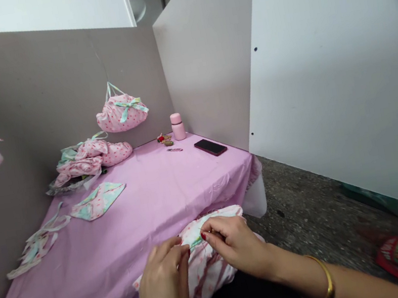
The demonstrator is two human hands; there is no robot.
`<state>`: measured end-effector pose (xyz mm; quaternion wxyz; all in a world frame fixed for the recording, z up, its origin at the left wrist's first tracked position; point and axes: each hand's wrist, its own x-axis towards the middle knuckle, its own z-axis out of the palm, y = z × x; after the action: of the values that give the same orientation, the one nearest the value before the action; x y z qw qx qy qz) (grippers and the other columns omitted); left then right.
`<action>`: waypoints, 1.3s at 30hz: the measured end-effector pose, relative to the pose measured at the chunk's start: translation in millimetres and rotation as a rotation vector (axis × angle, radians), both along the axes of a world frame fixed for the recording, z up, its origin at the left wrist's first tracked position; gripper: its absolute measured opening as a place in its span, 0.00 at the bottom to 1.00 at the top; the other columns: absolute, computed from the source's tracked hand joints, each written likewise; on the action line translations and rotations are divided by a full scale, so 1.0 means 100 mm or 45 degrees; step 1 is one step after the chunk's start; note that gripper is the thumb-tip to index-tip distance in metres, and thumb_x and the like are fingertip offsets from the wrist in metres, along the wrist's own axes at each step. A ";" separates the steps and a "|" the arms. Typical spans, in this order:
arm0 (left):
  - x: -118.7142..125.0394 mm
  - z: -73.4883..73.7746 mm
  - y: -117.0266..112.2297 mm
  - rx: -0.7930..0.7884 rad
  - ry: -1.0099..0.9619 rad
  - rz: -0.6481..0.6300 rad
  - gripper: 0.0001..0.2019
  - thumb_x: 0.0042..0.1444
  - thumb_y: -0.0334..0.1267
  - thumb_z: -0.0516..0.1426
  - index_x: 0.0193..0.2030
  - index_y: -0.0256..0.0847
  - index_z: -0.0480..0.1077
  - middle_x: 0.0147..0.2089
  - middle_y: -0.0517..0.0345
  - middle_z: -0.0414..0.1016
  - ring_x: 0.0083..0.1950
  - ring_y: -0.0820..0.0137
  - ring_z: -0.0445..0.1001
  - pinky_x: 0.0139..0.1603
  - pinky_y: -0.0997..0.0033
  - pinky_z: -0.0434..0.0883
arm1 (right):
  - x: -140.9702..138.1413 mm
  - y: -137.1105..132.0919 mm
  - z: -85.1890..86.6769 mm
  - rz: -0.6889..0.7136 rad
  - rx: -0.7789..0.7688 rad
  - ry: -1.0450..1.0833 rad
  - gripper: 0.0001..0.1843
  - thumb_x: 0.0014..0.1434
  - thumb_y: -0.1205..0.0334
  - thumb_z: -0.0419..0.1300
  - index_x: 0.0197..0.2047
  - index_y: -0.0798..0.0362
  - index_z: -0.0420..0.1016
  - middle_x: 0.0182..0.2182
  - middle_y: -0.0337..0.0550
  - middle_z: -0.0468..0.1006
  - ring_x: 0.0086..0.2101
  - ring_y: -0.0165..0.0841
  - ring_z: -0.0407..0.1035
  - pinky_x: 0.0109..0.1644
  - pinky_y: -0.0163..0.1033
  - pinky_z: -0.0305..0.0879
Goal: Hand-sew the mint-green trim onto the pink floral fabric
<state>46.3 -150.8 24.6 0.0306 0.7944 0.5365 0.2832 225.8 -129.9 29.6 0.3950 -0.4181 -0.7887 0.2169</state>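
Observation:
A pink-and-white printed cloth with red dots and a green trim lies bunched over my lap, against the table's front edge. My left hand pinches the cloth by its green trim between thumb and fingers. Close beside it, my right hand has thumb and forefinger pressed together on a fine sewing needle, which barely shows above the cloth. A thin thread seems to hang by the right fingertips. The underside of the cloth is hidden.
The pink-covered table carries a phone, a pink bottle, thread snips, a thread spool, a folded cloth piece, straps and a cloth pile. A pink bundle hangs before the grey partition.

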 end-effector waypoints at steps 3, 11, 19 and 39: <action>0.04 0.02 -0.04 -0.185 -0.116 0.033 0.11 0.59 0.33 0.46 0.36 0.42 0.70 0.31 0.54 0.79 0.30 0.62 0.78 0.28 0.65 0.72 | -0.01 0.00 0.00 -0.020 0.005 0.019 0.07 0.58 0.70 0.52 0.30 0.56 0.69 0.24 0.38 0.71 0.26 0.27 0.64 0.31 0.31 0.55; 0.10 -0.09 -0.15 0.052 -0.350 0.002 0.06 0.58 0.37 0.53 0.38 0.43 0.70 0.31 0.59 0.79 0.29 0.68 0.77 0.28 0.73 0.71 | -0.02 -0.01 0.03 -0.040 -0.010 0.118 0.07 0.56 0.72 0.53 0.29 0.57 0.69 0.23 0.37 0.70 0.25 0.26 0.63 0.29 0.30 0.54; 0.06 -0.16 -0.11 0.244 -0.319 -0.100 0.08 0.56 0.34 0.56 0.42 0.41 0.74 0.38 0.55 0.81 0.37 0.66 0.79 0.40 0.72 0.72 | -0.05 -0.03 0.04 0.009 -0.089 0.172 0.07 0.55 0.73 0.54 0.29 0.57 0.71 0.22 0.35 0.70 0.24 0.25 0.62 0.29 0.29 0.54; 0.10 -0.09 -0.17 -0.023 -0.608 -0.068 0.08 0.55 0.35 0.56 0.40 0.44 0.75 0.38 0.58 0.81 0.36 0.66 0.79 0.35 0.73 0.74 | -0.01 0.00 0.09 0.206 -0.452 0.433 0.07 0.57 0.66 0.55 0.32 0.58 0.73 0.23 0.37 0.70 0.25 0.26 0.61 0.28 0.30 0.57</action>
<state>56.8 -168.2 15.3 0.1712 0.7184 0.4953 0.4574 225.1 -129.4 38.9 0.4238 -0.3741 -0.6913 0.4500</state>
